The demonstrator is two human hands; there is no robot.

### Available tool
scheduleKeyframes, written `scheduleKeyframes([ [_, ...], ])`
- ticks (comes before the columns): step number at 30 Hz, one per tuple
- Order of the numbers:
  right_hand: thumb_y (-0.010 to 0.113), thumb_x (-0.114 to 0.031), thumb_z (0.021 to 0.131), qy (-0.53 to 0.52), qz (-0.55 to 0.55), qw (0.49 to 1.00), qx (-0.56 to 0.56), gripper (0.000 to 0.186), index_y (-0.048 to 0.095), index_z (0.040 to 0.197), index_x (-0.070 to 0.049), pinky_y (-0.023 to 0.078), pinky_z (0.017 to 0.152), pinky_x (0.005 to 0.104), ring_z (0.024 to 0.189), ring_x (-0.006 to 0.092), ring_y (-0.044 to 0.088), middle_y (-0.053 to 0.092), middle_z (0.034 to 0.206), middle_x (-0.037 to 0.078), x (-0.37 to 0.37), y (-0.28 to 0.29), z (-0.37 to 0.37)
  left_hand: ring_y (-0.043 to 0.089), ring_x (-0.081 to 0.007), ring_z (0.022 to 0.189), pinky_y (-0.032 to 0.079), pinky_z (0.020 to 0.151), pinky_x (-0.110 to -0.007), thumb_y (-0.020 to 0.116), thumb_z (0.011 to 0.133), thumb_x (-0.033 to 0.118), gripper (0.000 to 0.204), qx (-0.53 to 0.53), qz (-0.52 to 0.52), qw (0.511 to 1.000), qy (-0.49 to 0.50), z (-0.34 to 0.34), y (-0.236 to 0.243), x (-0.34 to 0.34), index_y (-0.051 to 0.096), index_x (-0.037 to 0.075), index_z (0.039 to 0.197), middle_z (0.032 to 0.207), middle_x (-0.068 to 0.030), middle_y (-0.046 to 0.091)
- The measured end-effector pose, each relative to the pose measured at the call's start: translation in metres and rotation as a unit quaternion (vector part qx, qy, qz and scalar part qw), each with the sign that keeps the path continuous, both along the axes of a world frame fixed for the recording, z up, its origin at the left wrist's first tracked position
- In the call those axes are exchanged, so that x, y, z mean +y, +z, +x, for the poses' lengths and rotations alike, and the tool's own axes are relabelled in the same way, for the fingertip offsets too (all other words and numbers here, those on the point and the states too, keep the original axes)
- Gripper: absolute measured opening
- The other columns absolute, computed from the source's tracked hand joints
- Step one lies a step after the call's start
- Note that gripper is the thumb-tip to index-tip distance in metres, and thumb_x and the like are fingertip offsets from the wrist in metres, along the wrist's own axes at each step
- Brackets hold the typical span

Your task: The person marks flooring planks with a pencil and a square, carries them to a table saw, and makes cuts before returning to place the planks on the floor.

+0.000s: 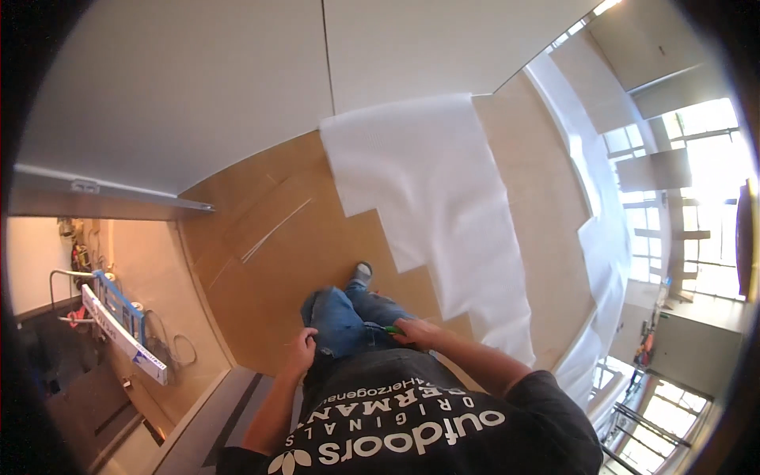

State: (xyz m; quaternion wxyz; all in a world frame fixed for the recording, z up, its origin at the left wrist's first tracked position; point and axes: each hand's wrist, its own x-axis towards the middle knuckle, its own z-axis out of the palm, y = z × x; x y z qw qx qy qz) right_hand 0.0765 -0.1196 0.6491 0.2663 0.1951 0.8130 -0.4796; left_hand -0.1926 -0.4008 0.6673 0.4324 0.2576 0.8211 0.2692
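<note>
My right hand (pixel 415 333) is closed at my waist, around a small green object (pixel 392 329) whose kind I cannot make out. My left hand (pixel 305 345) hangs at my left thigh with its fingers curled, close against my blue jeans (pixel 336 321). Whether it holds anything is hidden. Below my hands, one shoe (pixel 362 273) stands on the brown board floor covering (pixel 269 261). To the right of it lies a wide white sheet (pixel 443 214), with a stepped, ragged left edge and soft wrinkles.
Tall pale panels (pixel 198 87) rise ahead. At the left, an open doorway shows a blue frame (pixel 123 305) with a long white strip (pixel 119 336) and a cable (pixel 186 348). A thin white strip (pixel 277 229) lies on the brown covering. Bright windows (pixel 712 182) line the right.
</note>
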Motion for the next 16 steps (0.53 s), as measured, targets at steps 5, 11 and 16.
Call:
scheduleKeyframes([
  [5,0.051,-0.051,0.1,-0.023,-0.033,0.993,-0.108,0.048,0.052,0.119,-0.006,0.049,0.08,0.0557,0.095,0.0479,0.065,0.066,0.102,0.03,0.103,0.037,-0.054,0.063,-0.0359,0.107,0.05,0.091,-0.04,0.053,0.091,0.0,0.029,0.045,0.142,0.989,-0.013,-0.057,0.013,0.128,0.063,0.006,0.118,0.118,-0.0175,0.064],
  [11,0.053,-0.052,0.098,-0.21,0.048,0.967,-0.137,0.049,0.056,0.114,-0.005,0.05,0.079,0.0529,0.096,0.047,0.065,0.067,0.101,0.03,0.225,0.038,-0.1,0.064,-0.0356,0.101,0.051,0.091,-0.041,0.051,0.086,0.002,0.025,0.079,0.214,0.945,-0.234,-0.148,-0.034,0.28,0.069,0.007,0.103,0.105,-0.0147,0.067],
  [16,0.061,-0.055,0.094,-0.327,-0.04,0.927,-0.178,0.057,0.059,0.123,-0.007,0.052,0.087,0.0481,0.1,0.0346,0.07,0.073,0.105,0.021,0.33,0.091,-0.085,0.064,-0.0343,0.097,0.051,0.089,-0.041,0.053,0.09,0.016,0.02,0.026,0.128,0.913,-0.387,-0.16,-0.045,0.388,0.07,0.008,0.097,0.098,-0.0145,0.068],
])
